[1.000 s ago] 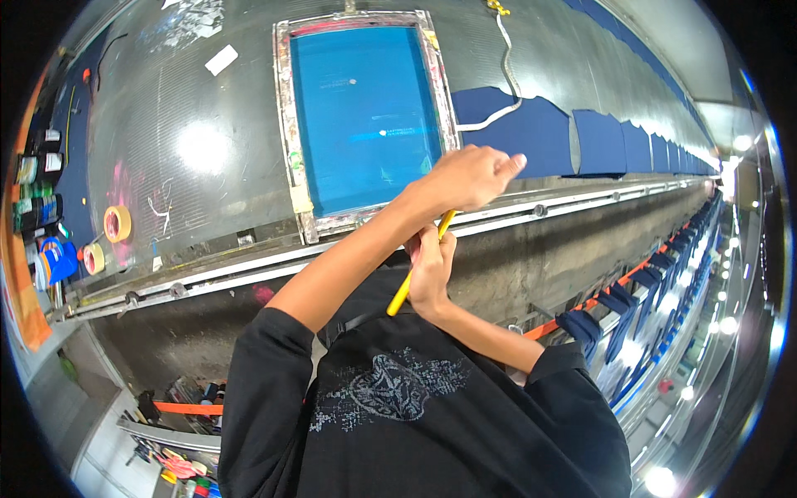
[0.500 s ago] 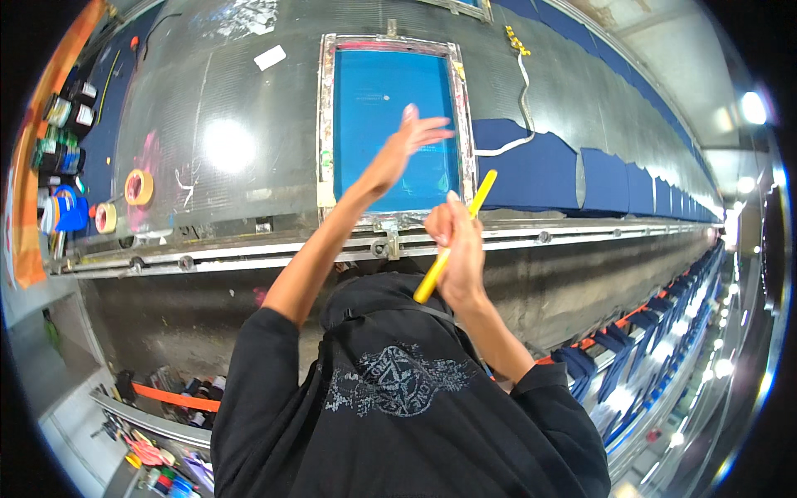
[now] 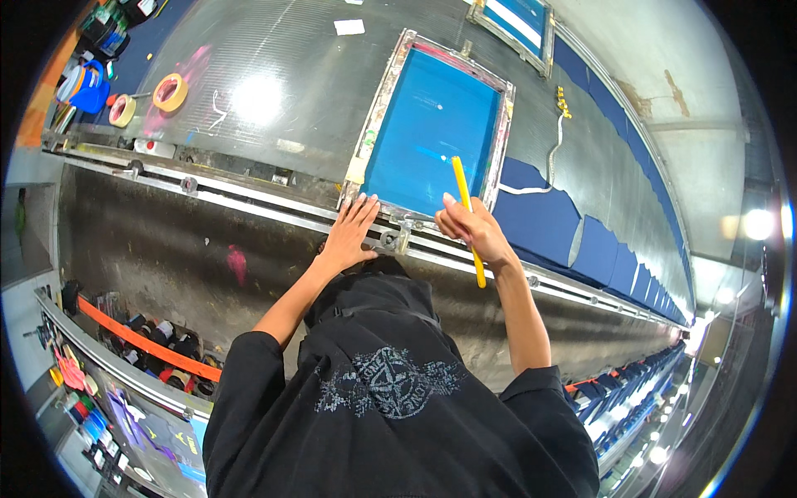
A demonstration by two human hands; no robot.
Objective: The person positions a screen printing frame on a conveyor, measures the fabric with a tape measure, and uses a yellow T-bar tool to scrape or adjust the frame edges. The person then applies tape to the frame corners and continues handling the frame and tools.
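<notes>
A screen-printing frame with blue mesh lies on the long table in front of me. Its worn rim has patches of tape and ink stains. My left hand rests with outstretched fingers on the frame's near left corner and the rail beside it, holding nothing. Just off the near right corner, my right hand is closed around a long, slim yellow stick. The stick's upper end overlaps the blue mesh in view, and its lower end points back toward me. Whether the stick touches the mesh, I cannot tell.
A metal rail runs along the table's near edge. Rolls of tape and a blue jug stand at the left. Navy fabric pieces and a white cord lie right. Another frame sits farther back.
My left hand has come down from over the mesh to the frame's near left corner. My right hand still holds the yellow stick, now tilted the other way. The whole view has turned.
</notes>
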